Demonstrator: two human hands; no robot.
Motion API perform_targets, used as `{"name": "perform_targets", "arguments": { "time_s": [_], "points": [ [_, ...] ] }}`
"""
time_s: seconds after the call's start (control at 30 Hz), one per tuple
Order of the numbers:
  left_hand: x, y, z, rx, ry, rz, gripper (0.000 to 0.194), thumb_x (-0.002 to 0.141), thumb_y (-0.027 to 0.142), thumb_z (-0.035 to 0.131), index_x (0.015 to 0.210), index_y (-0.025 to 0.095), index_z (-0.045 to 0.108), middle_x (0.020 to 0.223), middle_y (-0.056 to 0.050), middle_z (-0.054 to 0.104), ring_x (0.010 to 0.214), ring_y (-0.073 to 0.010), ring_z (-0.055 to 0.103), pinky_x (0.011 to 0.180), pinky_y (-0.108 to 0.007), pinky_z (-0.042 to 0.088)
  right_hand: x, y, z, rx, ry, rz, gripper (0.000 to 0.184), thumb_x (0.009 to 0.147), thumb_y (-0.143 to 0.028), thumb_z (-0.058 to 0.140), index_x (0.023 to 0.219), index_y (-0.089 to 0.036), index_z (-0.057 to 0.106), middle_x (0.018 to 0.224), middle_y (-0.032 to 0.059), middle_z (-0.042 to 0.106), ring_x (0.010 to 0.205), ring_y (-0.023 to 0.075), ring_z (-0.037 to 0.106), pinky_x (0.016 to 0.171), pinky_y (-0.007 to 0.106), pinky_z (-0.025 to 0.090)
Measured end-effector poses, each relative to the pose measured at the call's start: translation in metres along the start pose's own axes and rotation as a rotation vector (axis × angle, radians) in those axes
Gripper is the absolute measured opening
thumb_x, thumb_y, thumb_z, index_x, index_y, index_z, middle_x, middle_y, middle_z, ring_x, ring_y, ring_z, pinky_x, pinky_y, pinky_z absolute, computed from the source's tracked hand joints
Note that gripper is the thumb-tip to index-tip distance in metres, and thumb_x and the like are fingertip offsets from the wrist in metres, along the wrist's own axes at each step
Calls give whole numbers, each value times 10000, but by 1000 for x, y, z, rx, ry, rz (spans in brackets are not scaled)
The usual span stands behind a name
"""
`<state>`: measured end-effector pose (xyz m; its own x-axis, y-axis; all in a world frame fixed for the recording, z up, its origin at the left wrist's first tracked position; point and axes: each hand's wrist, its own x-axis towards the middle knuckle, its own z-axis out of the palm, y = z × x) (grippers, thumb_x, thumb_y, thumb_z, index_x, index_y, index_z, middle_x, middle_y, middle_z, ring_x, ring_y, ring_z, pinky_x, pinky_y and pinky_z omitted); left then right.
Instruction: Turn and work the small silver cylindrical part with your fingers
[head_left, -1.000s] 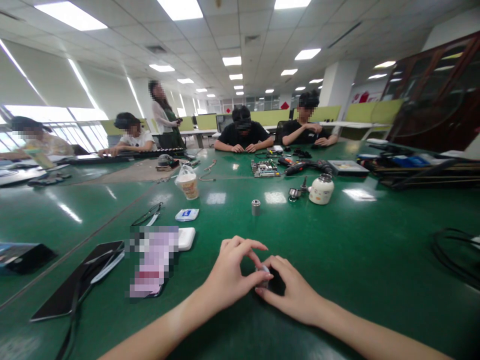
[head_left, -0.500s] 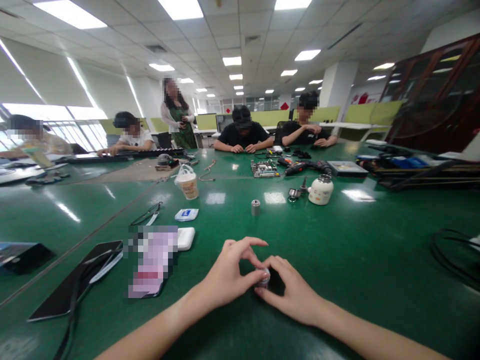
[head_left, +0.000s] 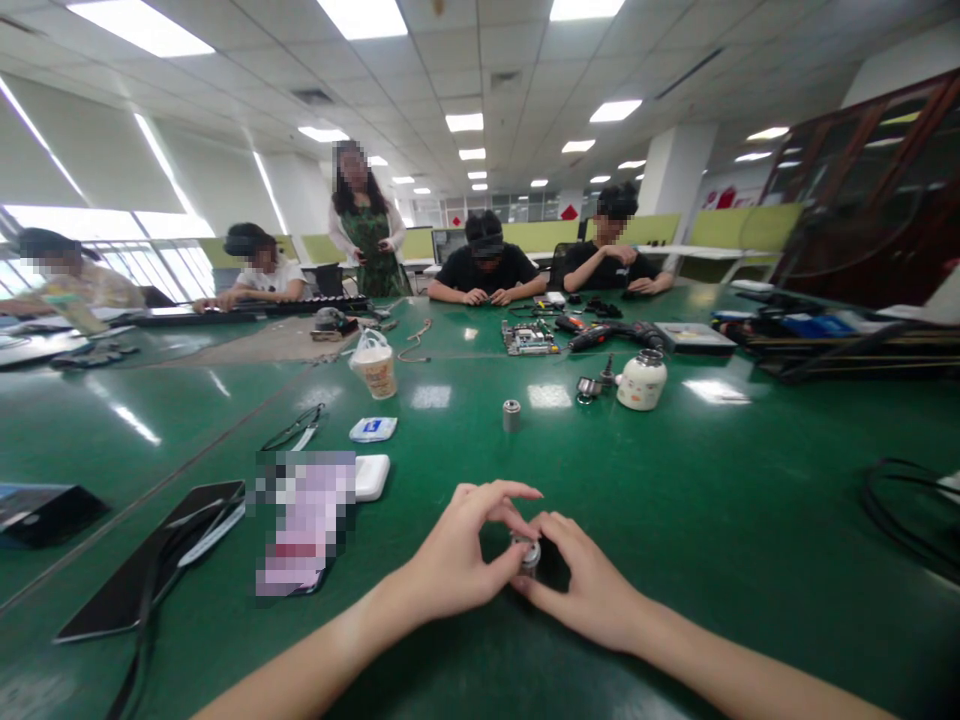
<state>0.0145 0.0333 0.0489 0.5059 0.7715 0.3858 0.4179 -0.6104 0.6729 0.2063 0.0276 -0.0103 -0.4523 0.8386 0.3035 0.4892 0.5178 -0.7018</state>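
Both my hands meet over a small silvery metal cylinder close in front of me on the green table. My left hand grips its top edge between thumb and fingers, the index finger arched above. From the other side, my right hand holds the lower part with thumb and fingertips. Fingers hide much of the cylinder. Farther out, a second metal cylinder of similar look stands upright, untouched by either hand.
Left of my hands lie a phone, a white case, a black tablet with a strap, and a small packet. Beyond stand a bagged cup, a white bottle, a circuit board and a power drill. Several people are around the table.
My left thumb and fingers have shifted slightly on the cylinder, baring more of its top. My right hand has stayed nearly still. In the background, the standing person has moved right and turned this way.
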Motion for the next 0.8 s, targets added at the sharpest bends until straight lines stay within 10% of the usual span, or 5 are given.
{"name": "perform_targets", "arguments": {
  "time_s": [0.13,0.4,0.8],
  "points": [
    [-1,3,1,12,28,27,484,776,200,726,1223,259,549,1178,-43,667,1111,-245,569,949,-374,383,0,2,0,12,0,-18,227,814,-233,662,1011,-223,549,1001,42,612,939,229,555,836,375,444],
    [2,-3,2,60,90,-65,394,778,256,761,1124,267,571,769,54,744,922,-224,637,880,-366,353,0,-2,-1,8,-4,6,193,815,-240,675,966,-237,556,947,16,607,897,216,555,807,357,446],
    [-2,3,5,46,35,3,388,819,254,726,1176,259,574,1113,-20,717,1072,-236,595,928,-365,376,-1,3,2,6,16,-35,284,822,-255,665,1084,-229,559,1049,52,622,978,241,565,862,393,445]
  ]
}}
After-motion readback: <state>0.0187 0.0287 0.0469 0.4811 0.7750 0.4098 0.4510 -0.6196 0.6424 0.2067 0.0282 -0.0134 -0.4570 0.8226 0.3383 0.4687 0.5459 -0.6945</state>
